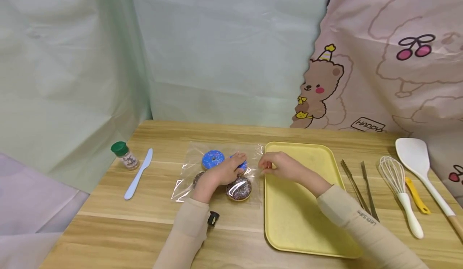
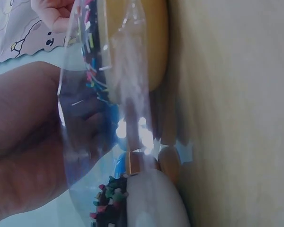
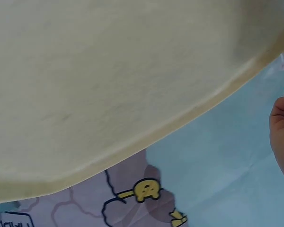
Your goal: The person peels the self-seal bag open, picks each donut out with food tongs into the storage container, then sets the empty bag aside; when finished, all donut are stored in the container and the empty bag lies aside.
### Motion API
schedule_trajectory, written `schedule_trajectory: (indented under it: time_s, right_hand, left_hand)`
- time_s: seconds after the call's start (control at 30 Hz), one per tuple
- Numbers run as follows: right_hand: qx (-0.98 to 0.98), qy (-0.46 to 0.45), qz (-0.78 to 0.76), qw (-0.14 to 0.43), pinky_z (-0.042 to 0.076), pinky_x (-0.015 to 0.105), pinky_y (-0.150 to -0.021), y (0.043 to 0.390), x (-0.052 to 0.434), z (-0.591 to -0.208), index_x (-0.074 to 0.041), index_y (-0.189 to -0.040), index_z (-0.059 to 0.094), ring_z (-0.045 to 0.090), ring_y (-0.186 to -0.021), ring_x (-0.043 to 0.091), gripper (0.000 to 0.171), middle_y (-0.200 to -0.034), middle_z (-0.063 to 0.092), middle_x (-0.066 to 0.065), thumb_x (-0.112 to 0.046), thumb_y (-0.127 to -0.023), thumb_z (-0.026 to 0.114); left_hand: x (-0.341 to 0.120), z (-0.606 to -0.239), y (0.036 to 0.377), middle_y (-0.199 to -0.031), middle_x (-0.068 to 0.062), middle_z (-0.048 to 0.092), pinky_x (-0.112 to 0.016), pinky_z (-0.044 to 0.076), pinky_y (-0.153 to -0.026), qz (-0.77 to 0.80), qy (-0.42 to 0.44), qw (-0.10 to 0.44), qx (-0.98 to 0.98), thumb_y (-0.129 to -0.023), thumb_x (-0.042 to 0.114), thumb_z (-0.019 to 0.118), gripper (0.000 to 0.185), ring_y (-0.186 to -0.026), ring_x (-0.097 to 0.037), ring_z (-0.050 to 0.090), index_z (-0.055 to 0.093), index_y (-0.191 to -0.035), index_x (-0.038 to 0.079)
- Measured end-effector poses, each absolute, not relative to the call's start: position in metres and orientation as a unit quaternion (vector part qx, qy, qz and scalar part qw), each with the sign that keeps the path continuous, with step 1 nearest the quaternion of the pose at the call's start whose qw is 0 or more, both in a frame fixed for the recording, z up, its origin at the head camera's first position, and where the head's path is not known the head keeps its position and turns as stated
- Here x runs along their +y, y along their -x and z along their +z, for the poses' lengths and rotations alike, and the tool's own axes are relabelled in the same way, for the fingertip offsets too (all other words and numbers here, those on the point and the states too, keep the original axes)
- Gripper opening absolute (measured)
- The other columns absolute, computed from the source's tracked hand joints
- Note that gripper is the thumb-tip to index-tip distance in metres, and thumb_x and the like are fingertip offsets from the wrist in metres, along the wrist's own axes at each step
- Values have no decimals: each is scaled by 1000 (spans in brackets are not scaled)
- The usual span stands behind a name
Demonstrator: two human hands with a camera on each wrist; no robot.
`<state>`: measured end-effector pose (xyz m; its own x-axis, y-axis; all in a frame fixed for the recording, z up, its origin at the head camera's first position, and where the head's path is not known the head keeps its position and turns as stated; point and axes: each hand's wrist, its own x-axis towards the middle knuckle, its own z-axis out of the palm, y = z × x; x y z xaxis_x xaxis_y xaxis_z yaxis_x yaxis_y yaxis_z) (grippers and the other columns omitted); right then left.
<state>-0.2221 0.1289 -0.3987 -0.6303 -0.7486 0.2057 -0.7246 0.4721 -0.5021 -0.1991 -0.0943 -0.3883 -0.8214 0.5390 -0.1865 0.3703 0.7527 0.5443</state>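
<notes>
A clear plastic bag lies flat on the wooden table with several doughnuts in it. A blue-iced doughnut sits at its far side and a chocolate sprinkled doughnut at its near right. My left hand lies over the bag with its fingers curled on a second blue doughnut. I cannot tell whether the film lies between them. My right hand pinches the bag's right edge beside the yellow tray. The left wrist view shows the film and a sprinkled doughnut up close.
A green-lidded spice jar and a pale blue plastic knife lie to the left. Right of the tray lie metal tongs, a whisk, a yellow tool and a white spatula. Hanging sheets close off the back.
</notes>
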Motion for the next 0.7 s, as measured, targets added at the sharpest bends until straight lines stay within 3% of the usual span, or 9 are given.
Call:
schedule_trajectory:
  time_s: [0.1,0.23,0.4,0.7]
  right_hand:
    - [855,436,-278,26,52,21,-69,219,123,-397,-8,-88,67,58,-75,8,10,-84,65,-2,-12,-81,72]
    - [851,448,-273,33,52,22,-70,217,118,-397,-10,-87,68,59,-76,8,5,-84,64,-4,-12,-83,70]
    - [850,462,-251,30,52,22,-70,215,117,-399,-10,-84,69,59,-76,7,4,-82,63,-5,-14,-85,68]
    - [848,474,-235,25,50,20,-67,208,130,-399,-13,-79,66,54,-71,4,5,-78,59,-7,-11,-83,69]
  left_hand:
    - [-97,-389,200,-153,-15,21,-46,11,-116,250,-248,180,918,-97,28,48,61,-142,-30,10,25,-146,0]
    - [-99,-390,201,-154,-14,16,-47,9,-116,254,-258,193,912,-89,39,61,81,-143,-29,6,20,-147,0]
    - [-100,-390,200,-155,-14,15,-46,8,-116,260,-263,201,907,-79,39,73,96,-143,-28,5,18,-147,-1]
    - [-99,-387,198,-155,-11,15,-44,7,-116,270,-244,202,909,-76,38,75,98,-144,-25,4,19,-148,2]
